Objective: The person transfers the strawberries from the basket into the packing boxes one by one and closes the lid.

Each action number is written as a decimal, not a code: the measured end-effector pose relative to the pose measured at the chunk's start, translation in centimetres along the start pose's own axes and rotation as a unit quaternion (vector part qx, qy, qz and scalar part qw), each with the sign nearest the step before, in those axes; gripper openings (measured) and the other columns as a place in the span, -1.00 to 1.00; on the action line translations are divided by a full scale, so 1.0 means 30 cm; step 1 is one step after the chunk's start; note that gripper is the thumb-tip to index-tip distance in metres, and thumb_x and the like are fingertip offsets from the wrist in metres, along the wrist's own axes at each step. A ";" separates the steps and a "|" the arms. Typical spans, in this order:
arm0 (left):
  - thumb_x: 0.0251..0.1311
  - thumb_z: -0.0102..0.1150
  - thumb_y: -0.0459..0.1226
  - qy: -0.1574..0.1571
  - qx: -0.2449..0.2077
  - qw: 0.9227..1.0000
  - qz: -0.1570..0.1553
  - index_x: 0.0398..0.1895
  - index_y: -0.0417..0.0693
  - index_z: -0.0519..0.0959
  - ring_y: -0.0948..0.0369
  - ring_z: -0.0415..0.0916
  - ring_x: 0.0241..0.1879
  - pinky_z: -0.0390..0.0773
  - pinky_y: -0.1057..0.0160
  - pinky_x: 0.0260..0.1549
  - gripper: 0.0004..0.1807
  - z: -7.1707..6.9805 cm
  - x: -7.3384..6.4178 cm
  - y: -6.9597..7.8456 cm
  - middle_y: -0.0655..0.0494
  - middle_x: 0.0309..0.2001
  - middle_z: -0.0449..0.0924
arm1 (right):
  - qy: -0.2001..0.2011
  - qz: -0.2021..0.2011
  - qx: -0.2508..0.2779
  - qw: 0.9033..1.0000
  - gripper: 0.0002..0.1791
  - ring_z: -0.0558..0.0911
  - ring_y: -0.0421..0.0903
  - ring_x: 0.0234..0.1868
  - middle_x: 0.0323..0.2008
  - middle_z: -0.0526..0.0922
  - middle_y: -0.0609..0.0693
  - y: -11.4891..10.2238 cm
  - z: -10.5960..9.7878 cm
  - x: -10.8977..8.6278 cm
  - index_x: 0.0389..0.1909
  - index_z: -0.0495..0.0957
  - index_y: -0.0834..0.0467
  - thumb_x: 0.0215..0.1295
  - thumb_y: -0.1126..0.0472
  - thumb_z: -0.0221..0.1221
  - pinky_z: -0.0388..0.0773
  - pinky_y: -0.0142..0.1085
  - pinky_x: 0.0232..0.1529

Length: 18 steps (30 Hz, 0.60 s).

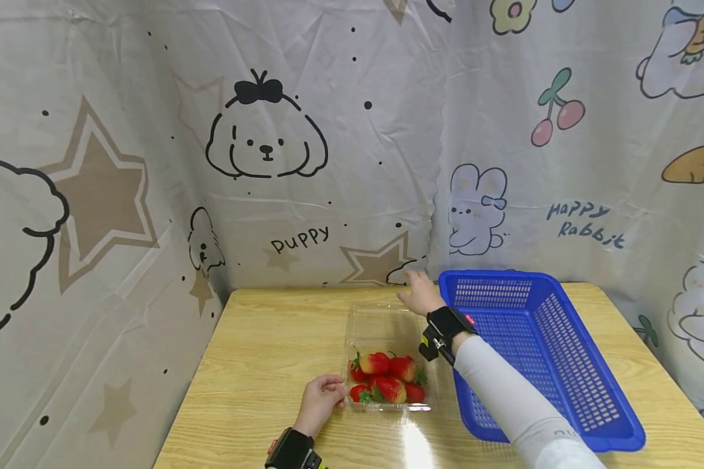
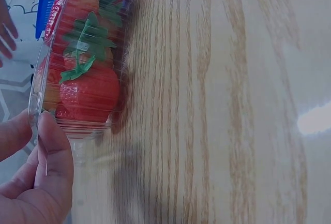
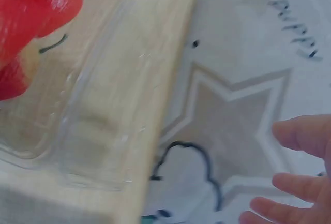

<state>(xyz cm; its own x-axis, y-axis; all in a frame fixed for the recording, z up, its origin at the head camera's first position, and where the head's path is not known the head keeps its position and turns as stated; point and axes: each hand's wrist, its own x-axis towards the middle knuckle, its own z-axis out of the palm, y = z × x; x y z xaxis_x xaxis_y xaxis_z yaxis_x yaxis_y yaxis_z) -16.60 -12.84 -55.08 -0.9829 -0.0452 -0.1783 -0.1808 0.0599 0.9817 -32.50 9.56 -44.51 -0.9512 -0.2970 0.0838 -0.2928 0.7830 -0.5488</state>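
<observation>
A clear plastic clamshell box [image 1: 387, 408] full of red strawberries [image 1: 390, 389] sits on the table, its transparent lid [image 1: 378, 322] folded back toward the wall. My left hand [image 1: 319, 400] pinches the box's left rim between thumb and fingers, which the left wrist view shows close up beside the strawberries [image 2: 90, 92]. Over the far right corner of the lid, my right hand [image 1: 424, 294] is held up with nothing in it. Its fingers [image 3: 300, 136] are spread apart in the right wrist view, away from the box.
A blue plastic basket [image 1: 613, 384] with mesh sides stands at the right, under my right forearm. The wooden table [image 1: 252, 365] ends at a printed cloth backdrop [image 1: 305, 215] that hangs behind it and along the sides.
</observation>
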 end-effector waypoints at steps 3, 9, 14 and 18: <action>0.08 0.16 -0.48 -0.001 0.000 1.000 0.003 -0.13 -0.59 0.41 0.28 0.48 -0.56 0.61 0.24 -0.48 -0.67 0.000 -0.004 0.004 0.07 -0.51 0.46 | -0.019 0.056 0.029 0.998 -0.30 0.27 0.32 0.19 0.18 0.25 0.43 0.067 0.054 0.051 0.24 0.15 0.44 0.18 0.14 0.15 0.27 0.08 0.17; 0.09 0.14 -0.49 -0.005 -0.001 1.000 0.002 -0.11 -0.62 0.40 0.29 0.48 -0.54 0.62 0.26 -0.47 -0.66 0.002 -0.007 0.009 0.09 -0.51 0.46 | -0.047 0.108 0.043 0.992 -0.17 0.35 0.26 0.14 0.16 0.30 0.41 0.429 0.347 0.213 0.21 0.18 0.47 0.17 -0.13 0.08 0.39 -0.03 0.07; 0.08 0.14 -0.49 0.000 -0.001 1.000 -0.001 -0.12 -0.62 0.40 0.30 0.47 -0.54 0.61 0.27 -0.48 -0.66 0.002 -0.006 0.008 0.09 -0.51 0.45 | -0.084 0.112 0.010 0.990 -0.40 0.54 0.11 -0.19 -0.15 0.55 0.28 0.608 0.504 0.278 -0.20 0.52 0.39 0.15 -0.14 0.05 0.50 -0.13 -0.25; 0.08 0.14 -0.50 0.001 -0.003 1.000 0.002 -0.12 -0.62 0.40 0.30 0.47 -0.53 0.61 0.29 -0.49 -0.67 0.002 -0.004 0.003 0.09 -0.51 0.46 | -0.101 0.127 0.002 0.987 -0.39 0.54 0.13 -0.11 -0.07 0.55 0.27 0.646 0.562 0.289 -0.07 0.52 0.36 0.12 -0.12 0.08 0.51 -0.06 -0.17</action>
<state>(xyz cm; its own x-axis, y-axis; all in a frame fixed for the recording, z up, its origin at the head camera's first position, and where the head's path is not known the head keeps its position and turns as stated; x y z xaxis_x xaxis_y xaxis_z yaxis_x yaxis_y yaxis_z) -16.51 -12.75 -54.96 -0.9837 -0.0471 -0.1737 -0.1761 0.0534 0.9829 -44.76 12.93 -68.45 -0.9547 -0.1959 -0.2241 -0.0475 0.8435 -0.5350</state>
